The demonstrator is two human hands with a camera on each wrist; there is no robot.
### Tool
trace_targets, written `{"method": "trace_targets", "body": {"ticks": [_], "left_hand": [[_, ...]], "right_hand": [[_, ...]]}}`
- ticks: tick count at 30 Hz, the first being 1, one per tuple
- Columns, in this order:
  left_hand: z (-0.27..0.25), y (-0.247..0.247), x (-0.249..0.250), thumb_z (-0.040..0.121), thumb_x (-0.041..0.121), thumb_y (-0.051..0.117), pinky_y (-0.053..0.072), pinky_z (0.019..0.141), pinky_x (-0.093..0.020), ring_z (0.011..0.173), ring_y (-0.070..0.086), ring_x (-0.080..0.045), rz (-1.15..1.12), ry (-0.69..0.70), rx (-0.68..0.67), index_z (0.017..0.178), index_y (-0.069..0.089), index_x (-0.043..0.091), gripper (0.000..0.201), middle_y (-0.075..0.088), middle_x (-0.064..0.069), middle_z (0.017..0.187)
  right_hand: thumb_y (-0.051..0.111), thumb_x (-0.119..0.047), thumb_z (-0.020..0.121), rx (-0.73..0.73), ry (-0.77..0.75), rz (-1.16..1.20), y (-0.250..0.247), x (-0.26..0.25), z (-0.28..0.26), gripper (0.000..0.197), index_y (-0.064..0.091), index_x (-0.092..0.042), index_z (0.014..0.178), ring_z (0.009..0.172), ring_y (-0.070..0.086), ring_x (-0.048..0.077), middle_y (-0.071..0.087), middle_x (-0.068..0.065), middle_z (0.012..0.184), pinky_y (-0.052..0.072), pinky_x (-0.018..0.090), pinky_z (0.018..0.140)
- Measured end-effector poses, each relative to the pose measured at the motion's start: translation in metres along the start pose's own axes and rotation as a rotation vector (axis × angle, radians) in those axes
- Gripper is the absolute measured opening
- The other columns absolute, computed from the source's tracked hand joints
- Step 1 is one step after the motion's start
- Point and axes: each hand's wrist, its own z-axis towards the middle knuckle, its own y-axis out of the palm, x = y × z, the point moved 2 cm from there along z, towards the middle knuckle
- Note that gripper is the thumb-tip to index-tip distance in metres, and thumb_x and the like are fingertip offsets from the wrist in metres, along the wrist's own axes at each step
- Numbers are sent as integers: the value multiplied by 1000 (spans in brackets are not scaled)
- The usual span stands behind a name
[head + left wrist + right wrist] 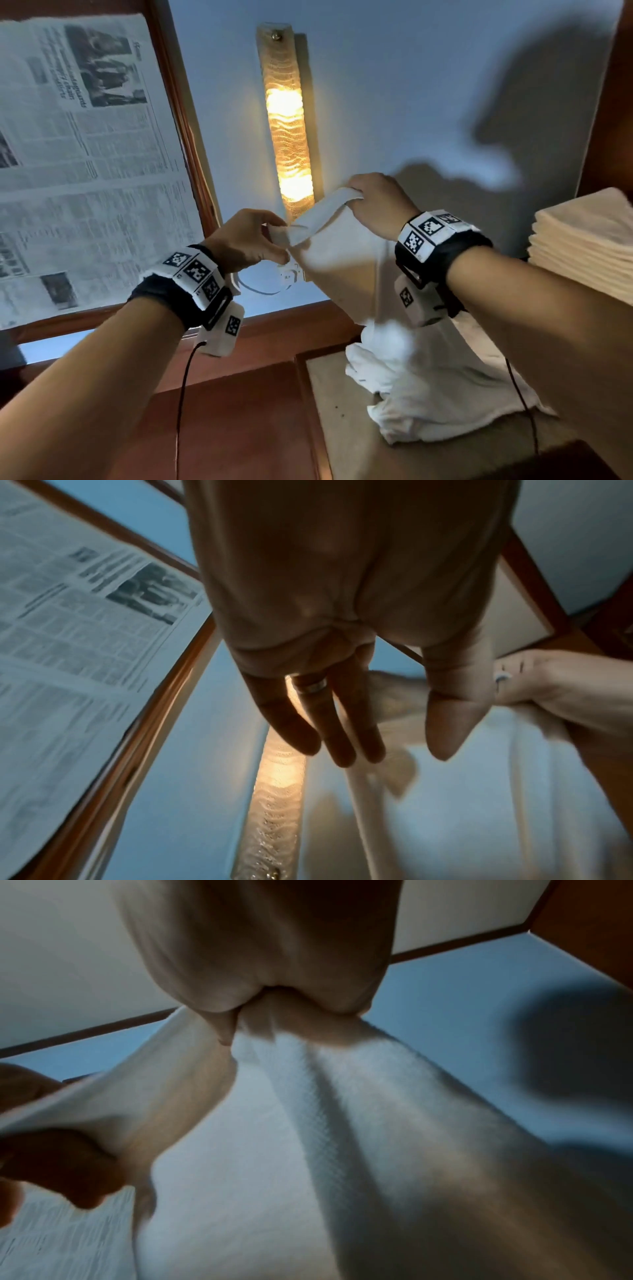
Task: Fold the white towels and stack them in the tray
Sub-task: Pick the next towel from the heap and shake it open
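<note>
Pale blue wall (394,85) all around, with a tall wavy-textured wall lamp (286,120) glowing warm yellow right behind the hands. Left of the left hand there's a wood-framed window (185,137) papered over with newspaper (78,154). Reddish wooden desk (239,411) below the hands, plus big soft shadows on the wall upper right.

Head view looks forward over both wrists; wrist views close under palms; all share towel (342,260).

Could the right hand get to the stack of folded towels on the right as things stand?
Probably yes: the stack of folded towels lies just right of the right hand with nothing between, but that hand grips the white towel.
</note>
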Motion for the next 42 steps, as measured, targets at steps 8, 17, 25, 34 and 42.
{"method": "trace_targets", "body": {"ticks": [8, 17, 25, 34, 42], "left_hand": [[-36, -37, -23, 93, 17, 67, 47, 69, -32, 77, 64, -30, -25, 225, 299, 75, 77, 22, 21, 72, -11, 83], [-73, -46, 6, 102, 22, 58, 45, 73, -23, 49, 45, -24, -471, 423, 326, 58, 54, -10, 55, 55, -25, 54], [-88, -43, -8, 102, 21, 58, 41, 55, -24, 50, 47, -19, -339, 361, 360, 65, 51, -8, 47, 54, -23, 58], [-80, 2, 0, 104, 16, 56, 43, 55, -22, 55, 52, -24, -422, 266, 104, 70, 64, -2, 40, 56, -32, 65], [-43, 78, 54, 107, 25, 49, 34, 52, -22, 47, 46, -16, -671, 191, 58, 67, 51, 0, 47, 54, 0, 52]], "right_hand": [[56, -10, 90, 100, 15, -34, -11, -58, -32, 18, 60, -17, 74, 70, 53, 23, 50, -8, 64, 42, 33, 63], [62, -25, 94, 107, 105, -39, -13, -74, -76, 22, 57, -19, 73, 69, 50, 24, 51, -5, 65, 39, 34, 64], [64, -32, 94, -38, 511, -28, 51, 18, -163, 36, 56, -23, 60, 69, 55, 26, 55, -2, 59, 36, 32, 61], [42, -16, 81, 112, 86, 117, 25, -22, -109, 28, 68, -5, 85, 83, 62, 33, 69, 13, 84, 47, 38, 75], [55, -28, 83, 204, 16, 129, -22, -30, -90, 33, 39, -15, 57, 55, 42, 20, 41, 4, 53, 33, 32, 54]]}}
